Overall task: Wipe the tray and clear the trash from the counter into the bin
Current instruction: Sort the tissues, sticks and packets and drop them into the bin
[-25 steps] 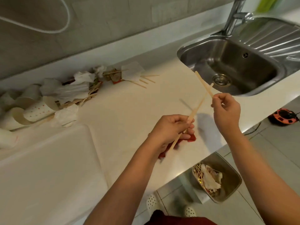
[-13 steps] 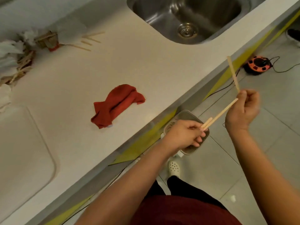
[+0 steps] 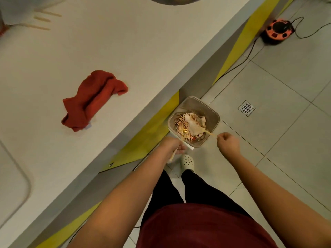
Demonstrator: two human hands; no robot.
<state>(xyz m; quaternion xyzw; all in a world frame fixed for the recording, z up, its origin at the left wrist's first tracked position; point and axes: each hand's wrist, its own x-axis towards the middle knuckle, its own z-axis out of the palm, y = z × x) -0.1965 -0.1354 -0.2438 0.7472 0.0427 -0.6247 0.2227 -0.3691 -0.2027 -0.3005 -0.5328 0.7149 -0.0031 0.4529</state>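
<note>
1. Down by the counter's edge (image 3: pixel 125 111), I hold both hands over the bin (image 3: pixel 214 113) on the floor.
2. My left hand (image 3: pixel 171 145) is curled round a wooden stick (image 3: pixel 173 154); my right hand (image 3: pixel 228 143) pinches the end of another stick (image 3: pixel 211 134), whose far end reaches over the bin's rim.
3. These sticks seem light, stiff and thin, likely to snap or roll, so I take them near one end and let go straight over the opening.
4. More loose sticks (image 3: pixel 43 18) lie far back on the counter; the red cloth (image 3: pixel 93 99), soft and limp, lies bunched nearer me.
</note>
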